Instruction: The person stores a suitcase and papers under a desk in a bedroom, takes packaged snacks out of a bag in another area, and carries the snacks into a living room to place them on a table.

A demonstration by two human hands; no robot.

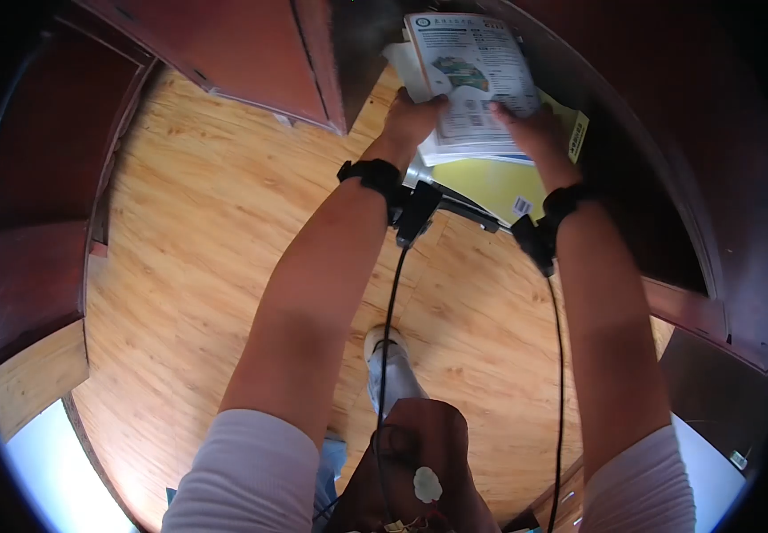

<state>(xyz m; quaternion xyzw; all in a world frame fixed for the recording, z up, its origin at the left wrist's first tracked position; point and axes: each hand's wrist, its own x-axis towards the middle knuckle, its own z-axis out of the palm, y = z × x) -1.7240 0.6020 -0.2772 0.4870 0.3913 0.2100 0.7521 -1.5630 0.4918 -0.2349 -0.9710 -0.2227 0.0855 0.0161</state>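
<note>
Both my hands are on a stack of printed papers (468, 67), whose top sheet carries text, a green picture and small square codes. My left hand (415, 122) is closed on its left side, thumb on top and fingers mostly hidden. On the near right corner, my right hand (531, 131) grips with its thumb over the sheet. Beneath the papers lies a yellow-covered book (482, 186) with a barcode, and another yellow edge shows on the right. A black strap with a cabled device is around each wrist.
A dark, open cabinet space (642, 169) is on the right, near the stack. A reddish-brown cabinet door (242, 58) stands at upper left, with more dark furniture (46, 133) along the left. Below is a wood floor (224, 231), with my shoe (384, 342) on it. Two black cables hang from the wrists.
</note>
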